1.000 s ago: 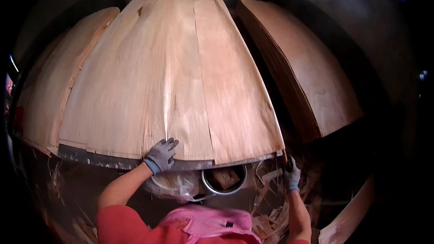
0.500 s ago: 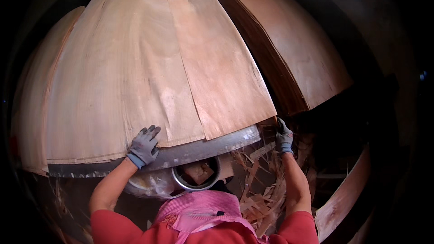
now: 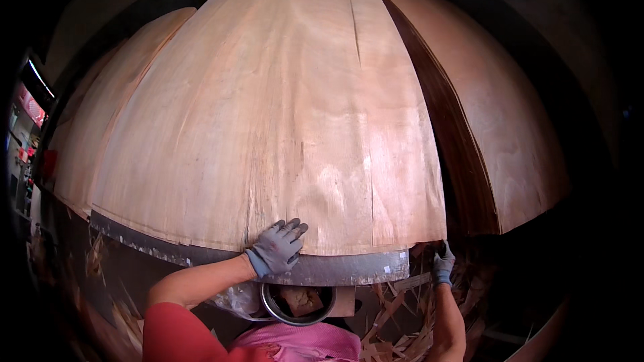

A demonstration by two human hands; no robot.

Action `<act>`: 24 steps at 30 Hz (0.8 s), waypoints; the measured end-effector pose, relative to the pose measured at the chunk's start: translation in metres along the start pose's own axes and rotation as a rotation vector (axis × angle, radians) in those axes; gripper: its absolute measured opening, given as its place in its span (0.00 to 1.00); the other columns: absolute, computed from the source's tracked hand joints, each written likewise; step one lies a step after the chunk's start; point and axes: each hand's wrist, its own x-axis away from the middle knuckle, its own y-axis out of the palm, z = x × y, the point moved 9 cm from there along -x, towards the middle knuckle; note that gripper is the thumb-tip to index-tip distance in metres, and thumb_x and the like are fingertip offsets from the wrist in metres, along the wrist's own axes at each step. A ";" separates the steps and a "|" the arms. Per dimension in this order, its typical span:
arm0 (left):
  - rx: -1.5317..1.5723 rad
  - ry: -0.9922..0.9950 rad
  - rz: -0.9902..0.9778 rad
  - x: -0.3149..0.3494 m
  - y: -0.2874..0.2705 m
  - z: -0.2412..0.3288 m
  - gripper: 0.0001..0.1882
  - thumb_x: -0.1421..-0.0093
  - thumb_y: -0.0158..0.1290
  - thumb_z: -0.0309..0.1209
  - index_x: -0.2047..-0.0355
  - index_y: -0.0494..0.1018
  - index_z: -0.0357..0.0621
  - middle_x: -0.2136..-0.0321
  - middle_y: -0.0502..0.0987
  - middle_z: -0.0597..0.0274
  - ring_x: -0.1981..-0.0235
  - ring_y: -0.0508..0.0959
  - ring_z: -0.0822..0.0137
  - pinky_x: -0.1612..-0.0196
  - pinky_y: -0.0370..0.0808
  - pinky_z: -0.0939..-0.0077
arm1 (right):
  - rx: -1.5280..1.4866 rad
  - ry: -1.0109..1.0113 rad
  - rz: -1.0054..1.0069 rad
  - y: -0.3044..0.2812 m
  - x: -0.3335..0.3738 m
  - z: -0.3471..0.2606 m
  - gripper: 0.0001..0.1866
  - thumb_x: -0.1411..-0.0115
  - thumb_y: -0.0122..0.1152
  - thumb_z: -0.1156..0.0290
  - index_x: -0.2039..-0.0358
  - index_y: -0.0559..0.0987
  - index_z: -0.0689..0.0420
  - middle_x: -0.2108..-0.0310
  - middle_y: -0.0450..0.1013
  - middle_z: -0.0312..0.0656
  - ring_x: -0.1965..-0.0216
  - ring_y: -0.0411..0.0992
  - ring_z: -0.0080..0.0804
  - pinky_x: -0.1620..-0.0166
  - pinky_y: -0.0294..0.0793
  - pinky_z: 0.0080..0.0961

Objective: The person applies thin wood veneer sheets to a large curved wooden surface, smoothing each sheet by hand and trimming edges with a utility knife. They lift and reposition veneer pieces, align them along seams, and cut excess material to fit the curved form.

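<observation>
A broad, pale wood veneer sheet [image 3: 268, 114] covers the surface before me, with a dark split near its far edge and a faint seam toward its right side. My left hand [image 3: 277, 248], in a grey glove, lies flat with fingers stretched out on the sheet's near edge. At the near right corner, my right hand [image 3: 443, 263], also gloved, is closed on the sheet's edge; its fingertips are partly hidden. Under the veneer, a grey metal-like ledge [image 3: 349, 269] runs along the near side.
More veneer stands in a stack [image 3: 496, 107] to the right, across a dark gap, and another veneer sheet [image 3: 144, 74] lies left. Close to me is a round metal-rimmed container [image 3: 297, 322] with a brown block inside. Wood scraps [image 3: 389, 312] litter the floor at right.
The view has shifted, showing more of the far end. The overlapping strip on the right, with its raised seam, now looks flatter. Both hands remain at the near edge.
</observation>
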 end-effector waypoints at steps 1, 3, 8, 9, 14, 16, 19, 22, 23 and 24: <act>0.014 0.045 0.061 -0.017 0.001 0.009 0.18 0.53 0.56 0.36 0.64 0.75 0.38 0.46 0.74 0.48 0.44 0.74 0.50 0.46 0.72 0.54 | -0.058 0.026 0.033 -0.025 -0.008 0.038 0.24 0.45 0.55 0.89 0.45 0.74 0.64 0.52 0.78 0.39 0.52 0.74 0.23 0.47 0.70 0.19; 0.002 0.038 0.046 -0.016 0.008 0.009 0.18 0.53 0.56 0.36 0.64 0.75 0.39 0.46 0.74 0.48 0.44 0.74 0.50 0.46 0.72 0.54 | -0.097 0.119 -0.074 0.005 -0.008 0.056 0.25 0.45 0.55 0.89 0.45 0.74 0.64 0.52 0.78 0.39 0.51 0.74 0.24 0.46 0.69 0.20; -0.006 0.068 0.020 -0.032 0.012 0.021 0.19 0.52 0.56 0.38 0.62 0.76 0.39 0.46 0.73 0.47 0.44 0.73 0.50 0.46 0.71 0.53 | -0.048 0.181 -0.081 0.051 0.006 0.057 0.22 0.45 0.61 0.84 0.47 0.74 0.67 0.54 0.78 0.42 0.53 0.74 0.25 0.49 0.71 0.22; -0.003 0.075 0.018 -0.038 0.014 0.023 0.19 0.52 0.56 0.38 0.62 0.76 0.39 0.46 0.73 0.47 0.44 0.73 0.50 0.46 0.70 0.54 | -0.136 0.206 -0.078 0.060 0.012 0.052 0.23 0.46 0.63 0.82 0.48 0.75 0.67 0.54 0.78 0.41 0.54 0.74 0.26 0.49 0.72 0.23; -0.033 0.103 0.070 -0.069 0.031 0.031 0.21 0.49 0.54 0.39 0.59 0.76 0.39 0.45 0.73 0.47 0.44 0.72 0.50 0.46 0.70 0.53 | -0.194 0.237 -0.053 0.054 0.047 0.030 0.19 0.46 0.61 0.85 0.52 0.75 0.66 0.60 0.76 0.36 0.60 0.72 0.23 0.54 0.71 0.20; -0.043 0.105 0.059 -0.080 0.036 0.038 0.21 0.46 0.52 0.39 0.57 0.76 0.38 0.45 0.73 0.46 0.44 0.72 0.49 0.47 0.70 0.52 | -0.155 0.230 -0.022 0.031 0.067 0.020 0.18 0.45 0.60 0.86 0.52 0.75 0.65 0.62 0.75 0.34 0.61 0.71 0.22 0.55 0.70 0.19; -0.033 0.128 0.083 -0.103 0.038 0.051 0.20 0.45 0.50 0.38 0.57 0.76 0.38 0.47 0.73 0.45 0.45 0.73 0.48 0.48 0.71 0.53 | -0.135 0.258 0.029 -0.019 0.098 0.026 0.18 0.44 0.59 0.87 0.52 0.75 0.64 0.63 0.74 0.31 0.62 0.69 0.19 0.57 0.69 0.17; -0.022 0.103 0.038 -0.117 0.055 0.059 0.19 0.45 0.49 0.38 0.59 0.75 0.38 0.47 0.73 0.44 0.46 0.73 0.48 0.48 0.71 0.54 | -0.113 0.281 0.007 -0.039 0.108 -0.010 0.16 0.42 0.60 0.87 0.53 0.76 0.64 0.65 0.73 0.29 0.63 0.67 0.16 0.59 0.67 0.13; -0.031 0.091 0.071 -0.120 0.060 0.064 0.18 0.44 0.49 0.39 0.61 0.76 0.38 0.47 0.73 0.44 0.46 0.73 0.47 0.48 0.71 0.54 | -0.093 0.268 -0.004 -0.041 0.108 -0.027 0.16 0.42 0.60 0.87 0.53 0.76 0.64 0.65 0.72 0.29 0.64 0.67 0.16 0.60 0.67 0.13; -0.016 0.095 0.076 -0.117 0.066 0.071 0.19 0.44 0.49 0.40 0.61 0.76 0.38 0.47 0.73 0.44 0.46 0.73 0.47 0.48 0.70 0.54 | -0.074 0.256 -0.017 -0.039 0.106 -0.044 0.16 0.42 0.60 0.87 0.53 0.76 0.64 0.65 0.72 0.29 0.64 0.67 0.16 0.60 0.67 0.12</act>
